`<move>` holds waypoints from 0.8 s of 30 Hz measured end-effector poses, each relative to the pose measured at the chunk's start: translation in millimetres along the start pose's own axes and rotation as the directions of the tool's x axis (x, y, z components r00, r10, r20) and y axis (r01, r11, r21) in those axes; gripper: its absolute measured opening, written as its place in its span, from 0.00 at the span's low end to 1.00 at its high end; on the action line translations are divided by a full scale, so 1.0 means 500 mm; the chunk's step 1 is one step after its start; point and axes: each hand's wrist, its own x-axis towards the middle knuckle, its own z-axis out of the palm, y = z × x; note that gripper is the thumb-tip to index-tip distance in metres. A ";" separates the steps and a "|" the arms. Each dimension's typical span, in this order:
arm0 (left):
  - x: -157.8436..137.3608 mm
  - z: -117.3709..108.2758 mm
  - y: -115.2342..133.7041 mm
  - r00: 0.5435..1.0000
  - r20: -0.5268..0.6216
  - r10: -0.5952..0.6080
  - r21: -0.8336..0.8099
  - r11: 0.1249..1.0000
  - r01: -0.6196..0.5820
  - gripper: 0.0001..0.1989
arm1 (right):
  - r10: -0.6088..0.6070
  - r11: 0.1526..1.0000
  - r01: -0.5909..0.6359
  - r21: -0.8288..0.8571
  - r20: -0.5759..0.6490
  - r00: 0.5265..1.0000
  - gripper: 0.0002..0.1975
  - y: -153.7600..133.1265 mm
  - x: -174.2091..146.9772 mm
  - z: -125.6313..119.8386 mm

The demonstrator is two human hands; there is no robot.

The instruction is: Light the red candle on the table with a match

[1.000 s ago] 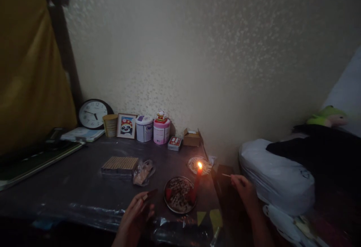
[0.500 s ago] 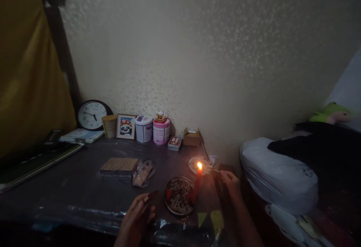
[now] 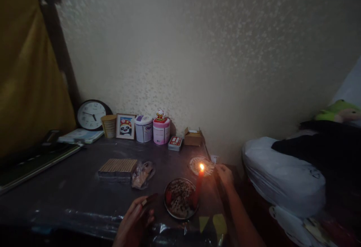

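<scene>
My left hand (image 3: 134, 220) is closed around a small dark flat piece with a pale edge (image 3: 149, 199) at the table's front. Beside it lies a round metal-rimmed dish (image 3: 180, 211), its inside marked with dark spots. A lit red candle (image 3: 199, 185) stands upright at the dish's right side, and a short red stub (image 3: 168, 197) sits at its left. Behind the candle, my right hand (image 3: 225, 175) pinches at the ends of thin pale sticks (image 3: 209, 167), which fan out over a second plate (image 3: 193, 168). Its fingertips are dim and small.
A stack of thin wooden-edged pieces (image 3: 117, 168) and a clear plastic bag (image 3: 143, 175) lie left of the dish. Along the wall stand a clock (image 3: 91, 115), a framed panda picture (image 3: 125, 126), canisters (image 3: 161, 132) and a cardboard box (image 3: 192, 137). A white bag (image 3: 282, 175) bulges at right.
My right hand has moved left to the fanned sticks on the plate; the thin stick it held out is no longer distinct. My left hand has hardly moved.
</scene>
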 end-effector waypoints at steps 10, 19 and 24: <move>-0.004 0.003 -0.003 1.000 -0.019 -0.021 -0.009 1.000 0.021 0.18 | 0.005 1.000 -0.004 -0.024 0.026 1.000 0.10 0.006 0.030 0.014; -0.008 0.014 0.002 1.000 -0.019 -0.010 -0.003 1.000 0.010 0.17 | -0.021 0.996 0.029 0.090 -0.091 0.996 0.09 0.005 0.023 0.014; -0.001 0.002 -0.002 0.999 -0.027 -0.040 0.037 0.998 0.041 0.18 | -0.062 0.974 0.106 0.201 -0.213 0.975 0.14 -0.013 -0.043 -0.035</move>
